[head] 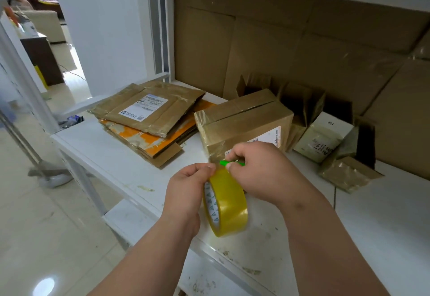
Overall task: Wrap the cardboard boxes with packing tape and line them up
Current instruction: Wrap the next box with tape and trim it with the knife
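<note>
My left hand point(186, 191) grips a roll of yellowish clear packing tape point(229, 205), held upright above the white shelf point(130, 163). My right hand point(258, 170) holds a small green tool point(229, 163) at the top of the roll, where the tape leaves it. Just behind my hands stands a closed cardboard box point(244, 121) with glossy tape on it and a label on its front. A strip of tape seems to run from the roll to the box's lower front edge.
A stack of flattened cartons point(149, 116) lies at the left of the shelf. Open small boxes point(323, 132) and a flat tape-covered packet point(349, 173) sit at the right. Large cardboard sheets point(302, 46) line the back. The shelf's front edge drops to a tiled floor point(46, 226).
</note>
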The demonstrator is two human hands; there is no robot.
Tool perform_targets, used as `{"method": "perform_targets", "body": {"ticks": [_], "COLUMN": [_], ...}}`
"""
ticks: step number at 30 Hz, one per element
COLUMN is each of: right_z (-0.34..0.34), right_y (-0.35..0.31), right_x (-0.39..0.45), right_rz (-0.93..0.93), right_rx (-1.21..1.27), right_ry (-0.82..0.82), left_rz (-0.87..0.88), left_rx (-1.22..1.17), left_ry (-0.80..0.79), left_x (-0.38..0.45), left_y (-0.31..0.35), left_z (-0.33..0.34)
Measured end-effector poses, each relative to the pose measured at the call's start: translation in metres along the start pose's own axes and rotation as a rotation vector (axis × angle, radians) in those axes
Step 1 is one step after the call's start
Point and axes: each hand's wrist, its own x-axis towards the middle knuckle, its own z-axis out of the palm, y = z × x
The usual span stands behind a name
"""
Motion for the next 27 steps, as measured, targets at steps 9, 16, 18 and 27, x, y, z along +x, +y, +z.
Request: {"method": "perform_targets", "body": {"ticks": [9,16,18,27], "right_z": [0.004,0.005,0.007,0.047], "right_y": [-0.006,0.035,0.051,0.096], "right_x": [0.007,0.01,0.007,-0.012], "right_rz": [0.023,0.176,0.222,0.4], "right_rx": [-0.17,-0.156,-0.147,-0.176], "right_ry": [0.011,0.05,0.06,-0.081], "left_rz": [0.021,0.004,-0.006,-0.039], "left_rx": [-0.009,-0.042,-0.038,-0.039], "left_ry": [-0.002,-0.006,-0.011,-0.014], "left_x": [-0.003,0.002,0.002,0.005], "left_y": [0.001,0.0,0.0,0.001], "left_z": [0.003,0.002,0.003,0.005]}}
